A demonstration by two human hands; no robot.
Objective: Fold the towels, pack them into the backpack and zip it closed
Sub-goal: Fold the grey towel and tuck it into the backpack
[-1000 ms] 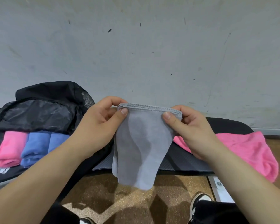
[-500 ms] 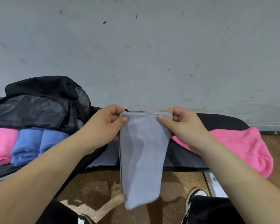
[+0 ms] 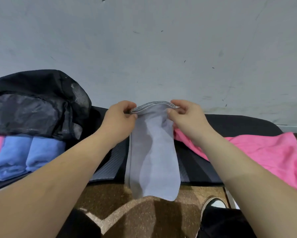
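There are no words, numbers, labels or signs to read here. Nothing in view has any writing on it.

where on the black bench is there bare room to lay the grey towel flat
Bare bench shows behind the pink towel, and a strip between the backpack and the grey towel. The left is crowded by the blue towels.

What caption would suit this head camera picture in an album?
Both hands, left hand and right hand, hold a folded grey towel hanging, beside an open backpack.
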